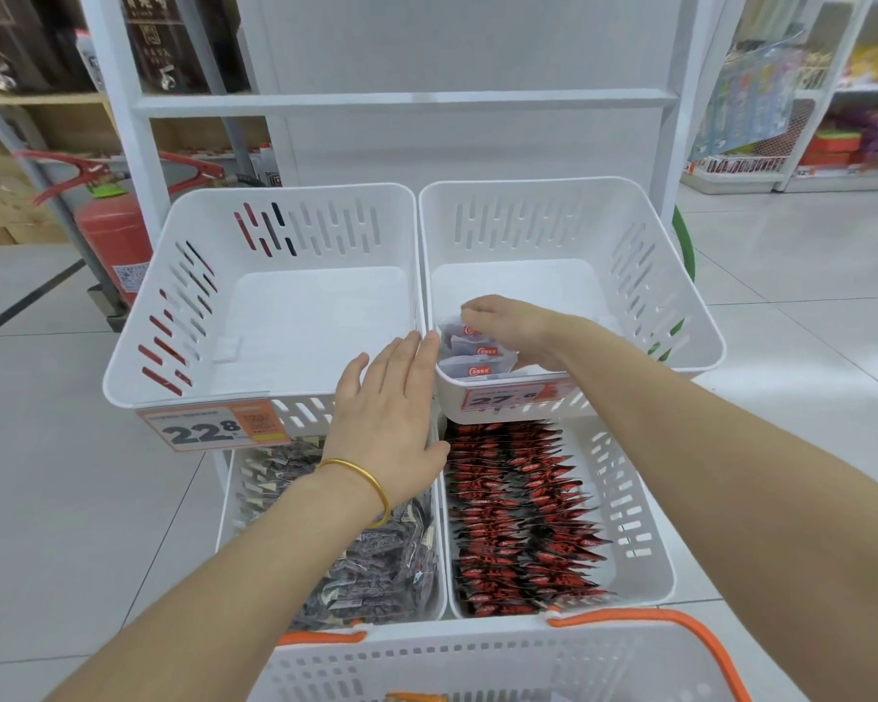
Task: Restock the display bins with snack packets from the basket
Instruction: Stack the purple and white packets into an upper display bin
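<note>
Two white upper display bins stand side by side. The upper left bin (pixel 173 316) holds nothing. In the front left corner of the upper right bin (pixel 680 306) lie a few grey snack packets (pixel 470 354) with red logos. My right hand (pixel 513 331) reaches into that bin and its curled fingers grip the packets from above. My left hand (pixel 391 412), a gold bangle on the wrist, is flat with straight fingers, its fingertips at the rims where the two upper bins meet. The white basket (pixel 477 661) with orange handles sits at the bottom edge; its contents are mostly out of view.
Below, a lower left bin (pixel 226 499) holds dark grey packets and a lower right bin (pixel 650 549) holds red-and-black packets. Price tags (pixel 209 428) hang on the upper bins. A red fire extinguisher (pixel 107 235) stands at the left. Store shelving (pixel 832 119) fills the right background.
</note>
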`<state>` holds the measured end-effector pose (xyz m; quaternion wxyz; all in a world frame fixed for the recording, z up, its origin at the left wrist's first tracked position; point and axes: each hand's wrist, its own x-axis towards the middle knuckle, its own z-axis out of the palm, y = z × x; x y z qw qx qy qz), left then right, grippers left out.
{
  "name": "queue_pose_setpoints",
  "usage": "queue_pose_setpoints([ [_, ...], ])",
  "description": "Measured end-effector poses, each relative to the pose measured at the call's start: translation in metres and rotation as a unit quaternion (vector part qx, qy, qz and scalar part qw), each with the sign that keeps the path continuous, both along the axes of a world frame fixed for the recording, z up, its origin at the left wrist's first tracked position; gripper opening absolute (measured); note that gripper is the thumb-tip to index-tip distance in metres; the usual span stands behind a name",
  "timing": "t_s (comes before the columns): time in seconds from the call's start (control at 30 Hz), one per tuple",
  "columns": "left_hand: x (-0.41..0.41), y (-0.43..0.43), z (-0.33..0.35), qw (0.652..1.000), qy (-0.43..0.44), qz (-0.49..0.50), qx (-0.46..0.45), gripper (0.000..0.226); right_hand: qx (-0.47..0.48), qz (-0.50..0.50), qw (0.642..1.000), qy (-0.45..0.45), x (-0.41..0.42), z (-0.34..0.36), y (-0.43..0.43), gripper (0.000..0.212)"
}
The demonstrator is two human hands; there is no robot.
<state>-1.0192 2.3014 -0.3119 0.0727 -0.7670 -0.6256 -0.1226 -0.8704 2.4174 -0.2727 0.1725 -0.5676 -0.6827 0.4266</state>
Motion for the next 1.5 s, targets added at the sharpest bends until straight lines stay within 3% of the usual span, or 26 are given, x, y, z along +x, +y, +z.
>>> queue_pose_setpoints([
  [0.13, 0.000, 0.000, 0.001, 1.000, -0.005, 0.001, -0.008, 0.096, -0.004, -0.080, 0.994, 0.078, 0.000, 0.006, 0.000, 0.059],
  [0.33, 0.001, -0.001, 0.003, 1.000, 0.010, 0.009, -0.028, 0.095, -0.004, -0.074, 0.997, 0.009, -0.009, 0.006, -0.004, 0.069],
  [0.43, 0.000, 0.000, 0.007, 0.999, 0.013, 0.008, -0.041, 0.093, 0.019, -0.089, 0.996, 0.025, -0.001, 0.013, -0.013, 0.063],
  [0.53, 0.001, -0.007, 0.015, 0.999, 0.018, 0.008, -0.043, 0.085, 0.119, -0.090, 0.988, 0.027, 0.016, 0.034, -0.048, 0.053],
  [0.63, 0.006, -0.034, 0.022, 0.999, -0.007, -0.025, 0.018, 0.078, 0.197, -0.065, 0.973, 0.096, 0.044, 0.045, -0.118, 0.042],
  [0.73, 0.016, -0.086, 0.014, 0.995, -0.034, -0.091, 0.022, 0.071, 0.148, -0.024, 0.980, 0.128, 0.077, 0.015, -0.201, 0.029],
  [0.83, 0.028, -0.146, -0.012, 0.985, -0.020, -0.119, -0.127, 0.074, 0.069, -0.072, 0.986, 0.132, 0.109, -0.062, -0.281, 0.017],
  [0.93, 0.036, -0.197, -0.044, 0.966, 0.007, -0.135, -0.222, 0.075, 0.028, -0.146, 0.988, 0.048, 0.127, -0.139, -0.353, 0.021],
  [1.03, 0.043, -0.232, -0.069, 0.953, 0.000, -0.125, -0.278, 0.071, 0.015, -0.155, 0.986, -0.057, 0.132, -0.187, -0.377, 0.033],
  [1.13, 0.046, -0.249, -0.084, 0.948, -0.002, -0.108, -0.298, 0.071, 0.047, -0.114, 0.980, -0.155, 0.129, -0.218, -0.363, 0.041],
  [1.33, 0.037, -0.258, -0.096, 0.944, 0.006, -0.102, -0.312, 0.066, 0.136, 0.001, 0.957, -0.255, 0.094, -0.253, -0.318, 0.064],
  [1.5, 0.040, -0.255, -0.098, 0.938, 0.002, -0.090, -0.334, 0.065, 0.099, 0.032, 0.923, -0.371, 0.076, -0.279, -0.310, 0.071],
])
